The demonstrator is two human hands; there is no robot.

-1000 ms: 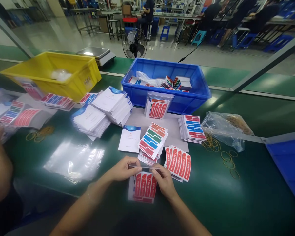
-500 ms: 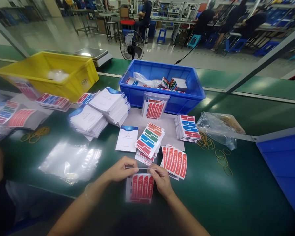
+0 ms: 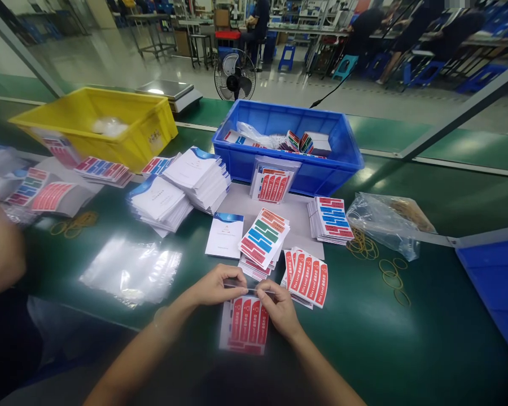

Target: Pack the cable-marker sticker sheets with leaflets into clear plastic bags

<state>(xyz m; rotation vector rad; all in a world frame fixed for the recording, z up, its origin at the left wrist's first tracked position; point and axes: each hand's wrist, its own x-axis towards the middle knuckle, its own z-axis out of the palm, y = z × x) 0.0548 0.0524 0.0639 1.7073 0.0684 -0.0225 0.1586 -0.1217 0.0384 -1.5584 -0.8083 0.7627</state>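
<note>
left hand (image 3: 222, 285) and right hand (image 3: 278, 307) are both pinching the clear plastic bag (image 3: 244, 327) by its top edge, so uneven pressure could easily leave it creased

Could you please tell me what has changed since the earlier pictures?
The left hand and right hand have drawn slightly closer together along the top of the clear bag, both keeping hold. A co-worker's arm at left has moved forward. The blue bin and yellow bin stayed put.
</note>
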